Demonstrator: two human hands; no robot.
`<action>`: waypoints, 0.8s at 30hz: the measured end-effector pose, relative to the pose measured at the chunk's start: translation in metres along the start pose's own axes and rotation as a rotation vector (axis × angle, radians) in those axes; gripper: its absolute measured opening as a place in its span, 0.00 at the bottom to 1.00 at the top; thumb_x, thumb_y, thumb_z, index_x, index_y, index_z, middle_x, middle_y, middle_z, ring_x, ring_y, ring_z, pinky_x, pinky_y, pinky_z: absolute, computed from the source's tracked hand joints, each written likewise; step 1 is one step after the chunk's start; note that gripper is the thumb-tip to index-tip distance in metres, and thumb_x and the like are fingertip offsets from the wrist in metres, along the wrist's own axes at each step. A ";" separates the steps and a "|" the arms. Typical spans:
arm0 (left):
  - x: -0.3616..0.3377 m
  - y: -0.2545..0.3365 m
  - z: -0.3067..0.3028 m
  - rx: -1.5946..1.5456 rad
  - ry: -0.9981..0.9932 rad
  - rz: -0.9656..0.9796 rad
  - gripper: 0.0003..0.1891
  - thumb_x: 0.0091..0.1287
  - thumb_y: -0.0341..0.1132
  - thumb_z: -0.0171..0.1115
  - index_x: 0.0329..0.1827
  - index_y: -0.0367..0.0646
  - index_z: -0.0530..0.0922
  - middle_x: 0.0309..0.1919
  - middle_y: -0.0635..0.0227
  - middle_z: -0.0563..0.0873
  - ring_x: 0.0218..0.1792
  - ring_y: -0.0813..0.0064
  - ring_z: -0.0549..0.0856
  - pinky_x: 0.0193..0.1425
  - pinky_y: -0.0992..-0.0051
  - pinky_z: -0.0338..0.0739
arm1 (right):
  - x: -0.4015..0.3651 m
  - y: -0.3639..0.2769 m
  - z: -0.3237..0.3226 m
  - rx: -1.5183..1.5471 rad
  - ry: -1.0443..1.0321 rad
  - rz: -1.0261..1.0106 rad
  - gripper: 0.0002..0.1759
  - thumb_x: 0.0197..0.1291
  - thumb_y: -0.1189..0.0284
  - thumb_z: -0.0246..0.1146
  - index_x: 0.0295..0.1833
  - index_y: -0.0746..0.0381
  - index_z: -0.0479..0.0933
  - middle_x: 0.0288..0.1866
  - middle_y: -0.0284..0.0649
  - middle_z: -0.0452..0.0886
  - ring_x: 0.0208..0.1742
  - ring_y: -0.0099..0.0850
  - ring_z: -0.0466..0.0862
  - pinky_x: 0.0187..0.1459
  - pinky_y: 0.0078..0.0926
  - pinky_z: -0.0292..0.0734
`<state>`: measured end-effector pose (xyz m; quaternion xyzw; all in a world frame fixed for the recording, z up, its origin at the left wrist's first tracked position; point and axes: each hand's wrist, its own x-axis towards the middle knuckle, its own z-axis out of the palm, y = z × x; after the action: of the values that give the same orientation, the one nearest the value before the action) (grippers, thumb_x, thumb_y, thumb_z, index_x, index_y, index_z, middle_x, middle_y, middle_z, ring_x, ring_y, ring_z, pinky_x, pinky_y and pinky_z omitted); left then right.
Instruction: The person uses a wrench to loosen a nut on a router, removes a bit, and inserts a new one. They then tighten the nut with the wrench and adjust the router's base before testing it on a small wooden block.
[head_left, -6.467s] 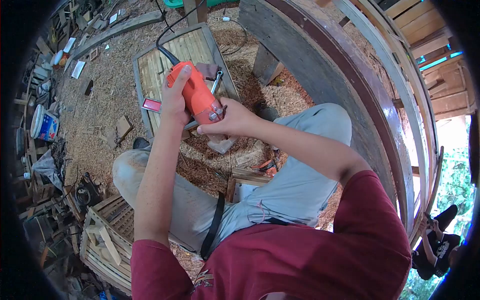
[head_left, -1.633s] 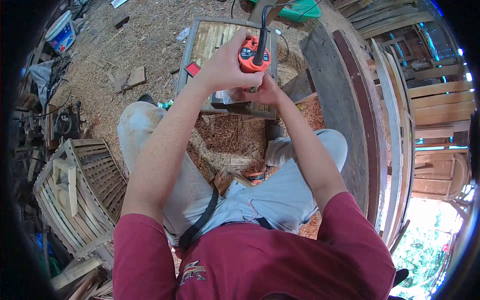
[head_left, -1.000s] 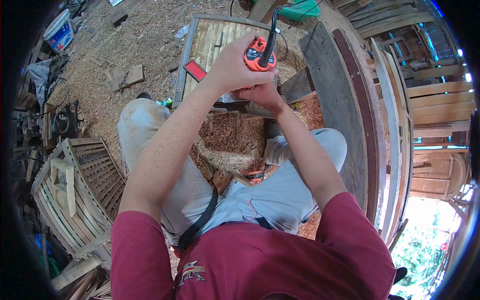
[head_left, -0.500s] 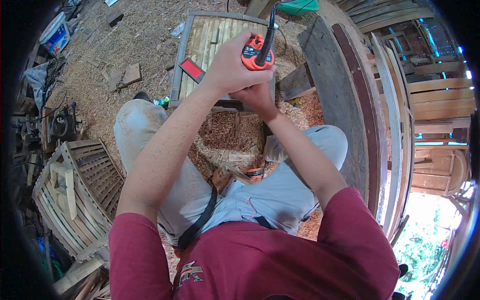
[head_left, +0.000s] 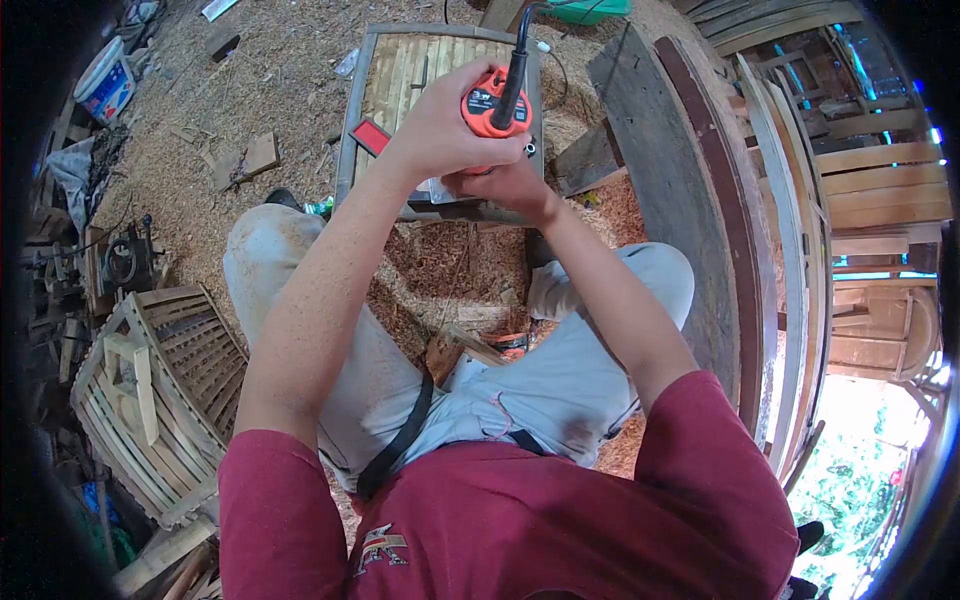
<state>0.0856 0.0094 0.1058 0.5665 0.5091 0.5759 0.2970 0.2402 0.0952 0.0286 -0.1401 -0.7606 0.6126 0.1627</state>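
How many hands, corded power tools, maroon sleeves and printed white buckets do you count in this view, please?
Hands: 2, left hand and right hand
Power tool: 1
Maroon sleeves: 2, left sleeve and right sleeve
White bucket: 1
Total: 6

No text can be read for certain. Print on the orange power tool [head_left: 484, 106], white bucket [head_left: 105, 83] and maroon shirt [head_left: 530, 525] is too unclear

We record an orange tool body [head_left: 482, 107] in smooth plastic, a worktop [head_left: 392, 78] of slatted wood, and rough, weathered grey plank [head_left: 665, 170].
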 end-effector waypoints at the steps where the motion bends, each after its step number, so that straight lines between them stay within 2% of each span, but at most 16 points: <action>1: -0.001 0.000 0.001 -0.006 0.006 0.006 0.38 0.49 0.41 0.82 0.64 0.41 0.79 0.47 0.69 0.85 0.49 0.76 0.84 0.59 0.72 0.79 | -0.001 -0.005 0.002 -0.016 0.011 -0.004 0.30 0.53 0.78 0.78 0.62 0.61 0.77 0.55 0.32 0.84 0.53 0.23 0.84 0.54 0.28 0.83; 4: -0.003 0.001 0.004 -0.012 0.015 0.014 0.37 0.50 0.40 0.82 0.65 0.41 0.78 0.48 0.69 0.85 0.49 0.76 0.84 0.60 0.72 0.79 | -0.004 -0.020 0.014 0.036 0.123 0.020 0.31 0.53 0.78 0.78 0.63 0.61 0.77 0.56 0.33 0.85 0.54 0.24 0.84 0.56 0.28 0.83; 10: -0.006 0.005 0.000 -0.023 -0.008 0.016 0.37 0.52 0.39 0.83 0.66 0.42 0.78 0.49 0.69 0.85 0.50 0.77 0.84 0.60 0.72 0.79 | -0.002 -0.017 0.019 -0.004 0.173 -0.145 0.32 0.54 0.78 0.80 0.65 0.61 0.77 0.56 0.34 0.85 0.56 0.25 0.85 0.57 0.30 0.83; 13: -0.006 0.006 -0.001 -0.075 -0.040 -0.050 0.39 0.50 0.39 0.83 0.67 0.42 0.78 0.49 0.70 0.85 0.50 0.77 0.83 0.60 0.72 0.79 | -0.003 -0.016 0.016 0.060 0.123 -0.033 0.30 0.53 0.77 0.80 0.61 0.61 0.78 0.53 0.33 0.86 0.52 0.24 0.85 0.55 0.29 0.83; 19: 0.000 0.003 -0.007 -0.114 -0.111 -0.095 0.42 0.47 0.40 0.85 0.67 0.39 0.77 0.50 0.71 0.85 0.51 0.78 0.84 0.61 0.73 0.79 | -0.001 -0.019 0.004 0.040 0.048 0.036 0.25 0.50 0.79 0.79 0.54 0.60 0.79 0.45 0.30 0.85 0.45 0.20 0.84 0.47 0.26 0.83; 21: 0.003 0.001 -0.010 -0.120 -0.160 -0.091 0.42 0.47 0.40 0.85 0.67 0.38 0.77 0.50 0.70 0.85 0.51 0.78 0.84 0.61 0.73 0.80 | 0.001 -0.016 -0.001 0.018 0.005 -0.013 0.25 0.50 0.79 0.78 0.55 0.60 0.79 0.45 0.30 0.85 0.45 0.20 0.84 0.46 0.25 0.82; 24: 0.001 0.002 -0.004 -0.077 -0.075 -0.061 0.41 0.47 0.41 0.85 0.66 0.38 0.78 0.50 0.69 0.86 0.50 0.77 0.84 0.60 0.72 0.80 | 0.001 -0.013 0.001 0.019 0.016 -0.036 0.25 0.50 0.79 0.78 0.55 0.60 0.79 0.44 0.30 0.84 0.44 0.20 0.84 0.45 0.25 0.83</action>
<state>0.0819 0.0085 0.1081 0.5602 0.4920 0.5640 0.3549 0.2386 0.0918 0.0413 -0.1298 -0.7558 0.6157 0.1813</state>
